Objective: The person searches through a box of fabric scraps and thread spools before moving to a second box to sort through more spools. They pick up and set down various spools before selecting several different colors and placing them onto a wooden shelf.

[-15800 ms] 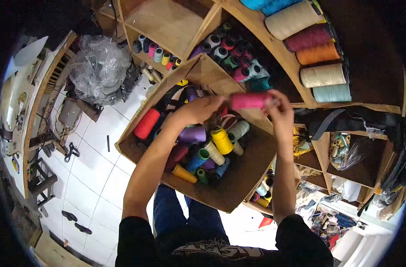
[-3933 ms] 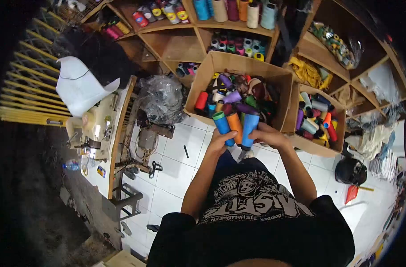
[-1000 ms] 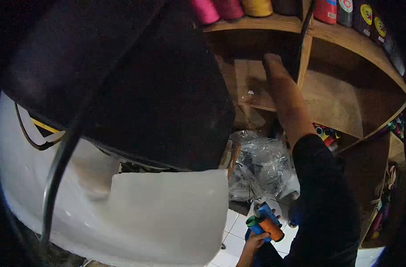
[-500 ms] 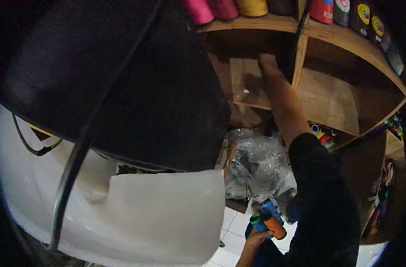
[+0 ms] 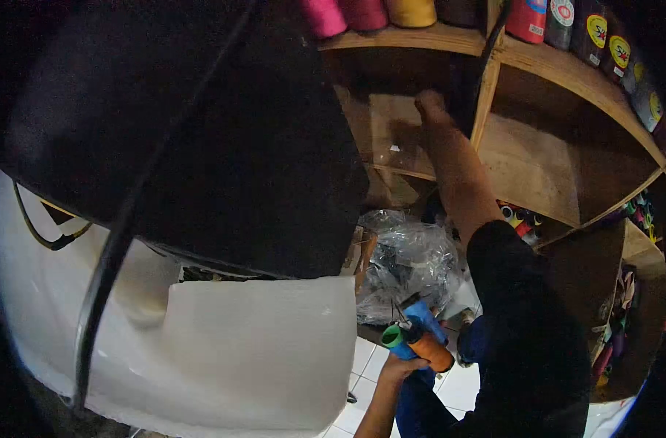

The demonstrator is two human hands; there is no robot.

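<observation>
My left hand (image 5: 404, 369), low in the view, is closed around several thread spools. One is an orange spool (image 5: 431, 352), one a blue spool (image 5: 426, 321) with a dark end, and one shows a green end (image 5: 393, 336) above blue thread. My right hand (image 5: 431, 104) reaches deep into a wooden shelf compartment (image 5: 400, 120), at arm's length. Its fingers are lost in shadow, so what they touch cannot be made out. A small white scrap (image 5: 395, 148) lies in that compartment, below the hand.
Cones of thread, among them a pink cone (image 5: 324, 16) and a red cone (image 5: 527, 20), line the shelf top. Crumpled clear plastic (image 5: 406, 255) fills the space beneath. At left stand a white table (image 5: 267, 350) and a large black panel (image 5: 275, 160). More spools (image 5: 523, 217) sit lower right.
The spools in my left hand have moved slightly up and left in view. My right hand stays inside the compartment, with its wrist slightly shifted. The whole view has shifted a little.
</observation>
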